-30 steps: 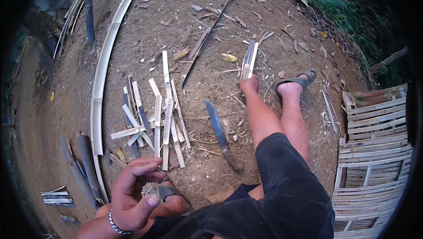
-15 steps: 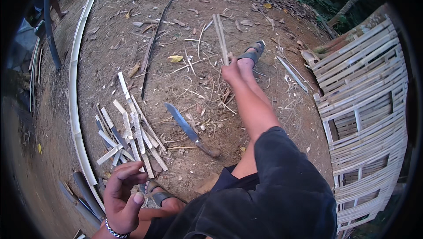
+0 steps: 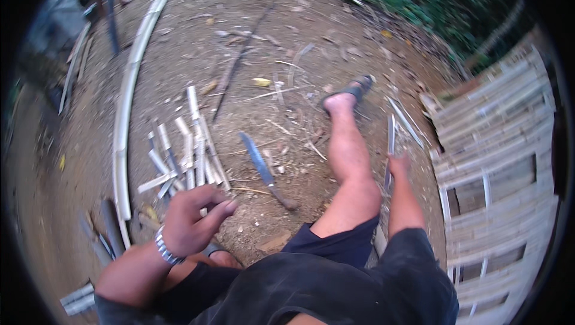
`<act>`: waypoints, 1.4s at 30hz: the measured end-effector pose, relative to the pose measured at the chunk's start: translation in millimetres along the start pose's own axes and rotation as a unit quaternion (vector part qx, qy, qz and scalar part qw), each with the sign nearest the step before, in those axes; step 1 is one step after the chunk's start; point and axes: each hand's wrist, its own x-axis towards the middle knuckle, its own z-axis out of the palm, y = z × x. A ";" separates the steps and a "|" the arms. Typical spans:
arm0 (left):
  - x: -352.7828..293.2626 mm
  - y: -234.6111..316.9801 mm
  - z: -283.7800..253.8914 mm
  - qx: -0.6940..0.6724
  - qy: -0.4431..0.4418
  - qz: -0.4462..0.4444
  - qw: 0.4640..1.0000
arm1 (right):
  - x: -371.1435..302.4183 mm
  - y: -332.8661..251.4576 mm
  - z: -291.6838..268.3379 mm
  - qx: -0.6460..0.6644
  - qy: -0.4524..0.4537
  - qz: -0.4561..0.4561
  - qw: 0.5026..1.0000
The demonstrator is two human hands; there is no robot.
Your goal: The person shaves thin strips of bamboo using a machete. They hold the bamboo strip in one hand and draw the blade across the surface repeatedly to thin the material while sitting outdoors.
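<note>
My right hand (image 3: 398,166), out to the right beyond my bent leg, is wrapped round a thin bamboo strip (image 3: 391,132) pointing away from me. The strip's far end shows above the fist, and a short dark length shows below it. My left hand (image 3: 194,220) hangs at the lower left, fingers curled and thumb tip close to them, with nothing visible in it. Just beyond it lies a loose pile of split bamboo pieces (image 3: 190,145). A machete (image 3: 257,160) with a bluish blade and a brown handle lies on the dirt between my hands.
A woven bamboo panel (image 3: 497,217) stands along the right side. One long split bamboo length (image 3: 129,109) runs along the left, near dark poles (image 3: 112,223). My sandalled foot (image 3: 350,94) is stretched ahead among shavings. A dark stick (image 3: 233,67) lies farther off.
My right hand has swung right and back toward me with the bamboo, from ahead by my foot to beside the panel. My left hand has risen and its thumb has closed toward the fingers.
</note>
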 end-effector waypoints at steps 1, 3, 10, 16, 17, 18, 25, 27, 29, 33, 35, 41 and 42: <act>5.1 2.2 -1.4 0.053 -0.056 -0.013 0.997 | 9.4 10.6 9.9 0.016 0.027 0.005 0.999; 22.0 5.4 15.1 0.083 -0.059 0.027 0.994 | 6.9 1.4 12.5 0.050 0.065 -0.090 0.993; 42.5 -25.0 45.5 0.266 -0.267 0.073 0.923 | -75.5 -128.4 -7.5 0.296 -0.211 -0.252 0.897; 47.1 -6.3 83.5 0.336 -0.321 0.170 0.869 | -160.6 -169.2 -17.2 -0.022 -0.259 -0.514 0.817; 46.8 -1.4 85.4 0.339 -0.315 0.178 0.868 | -156.6 -168.8 -15.0 -0.019 -0.245 -0.494 0.834; 45.6 4.2 83.5 0.335 -0.312 0.187 0.869 | -149.4 -173.6 -12.7 -0.016 -0.230 -0.475 0.850; 25.5 23.8 44.3 0.244 -0.310 0.169 0.903 | -44.3 -207.5 25.1 -0.008 -0.199 -0.275 0.941; 21.2 20.3 32.4 0.210 -0.295 0.153 0.920 | -22.4 -219.9 29.1 0.019 -0.159 -0.238 0.958; 21.7 15.6 23.0 0.189 -0.283 0.141 0.930 | 13.3 -213.9 42.7 -0.054 -0.154 -0.218 0.962; 21.0 2.1 6.7 0.180 -0.296 0.088 0.934 | 32.8 -223.9 64.9 -0.079 -0.143 -0.166 0.972; 21.6 -3.2 1.5 0.163 -0.293 0.072 0.940 | 25.7 -231.0 67.1 -0.090 -0.134 -0.165 0.973; 26.3 -12.0 -3.7 0.122 -0.280 0.078 0.949 | 9.3 -224.5 62.6 -0.132 -0.121 -0.218 0.959; 25.6 -12.6 -4.2 0.116 -0.278 0.081 0.950 | 15.0 -217.2 67.1 -0.122 -0.119 -0.226 0.959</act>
